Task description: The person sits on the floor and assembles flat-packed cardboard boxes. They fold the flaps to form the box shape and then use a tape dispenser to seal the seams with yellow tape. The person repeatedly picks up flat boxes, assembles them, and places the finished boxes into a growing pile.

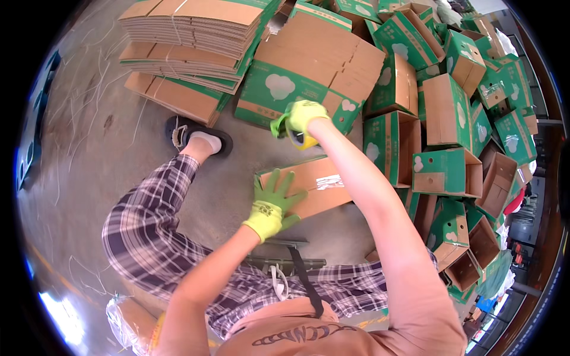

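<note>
Head view shows the left hand (274, 202) pressed flat, fingers spread, on a folded cardboard box (309, 185) between the knees, pinning its flaps so they meet. Raised above it, the right hand (304, 114) is clenched around a tape dispenser (295, 135), a shiny tape strip already lying across the seam. Much of the dispenser is hidden by the glove, and the box's near edge by the left hand.
</note>
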A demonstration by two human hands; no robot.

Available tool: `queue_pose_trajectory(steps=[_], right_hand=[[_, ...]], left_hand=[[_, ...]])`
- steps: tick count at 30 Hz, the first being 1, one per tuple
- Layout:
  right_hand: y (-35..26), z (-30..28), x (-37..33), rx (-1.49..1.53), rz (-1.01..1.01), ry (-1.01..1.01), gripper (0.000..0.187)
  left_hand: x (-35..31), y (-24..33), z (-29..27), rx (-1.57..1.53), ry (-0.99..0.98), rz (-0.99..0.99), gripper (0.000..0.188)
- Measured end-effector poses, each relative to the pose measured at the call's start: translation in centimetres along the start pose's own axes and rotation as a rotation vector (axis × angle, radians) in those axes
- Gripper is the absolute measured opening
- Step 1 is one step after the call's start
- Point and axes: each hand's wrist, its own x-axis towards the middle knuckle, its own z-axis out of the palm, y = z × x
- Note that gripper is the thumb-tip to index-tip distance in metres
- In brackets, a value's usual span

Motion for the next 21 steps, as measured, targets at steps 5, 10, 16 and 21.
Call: queue_pose_trajectory(steps=[5, 10, 16, 21], right_hand=[[1.3, 2.9, 6.6, -0.282, 0.134, -0.642, 0.037], [-0.1, -6.0, 0.5, 0.003, 0.263, -0.681, 0.034], [2.4, 3.0, -25.0, 0.144, -0.11, 0.48, 0.038], [2.0, 18.2, -32.4, 0.305, 0.167, 0.336, 0.029]], left_hand=[[1.5, 0.6, 1.6, -0.048, 0.085, 0.072, 0.068], [2.1, -0.1, 1.5, -0.071, 0.035, -0.017, 0.07], [1.1, -1.1, 1.3, -0.009, 0.076, -0.058, 0.071], [1.4, -1.0, 0.2, 0.084, 0.087, -0.01, 0.07]])
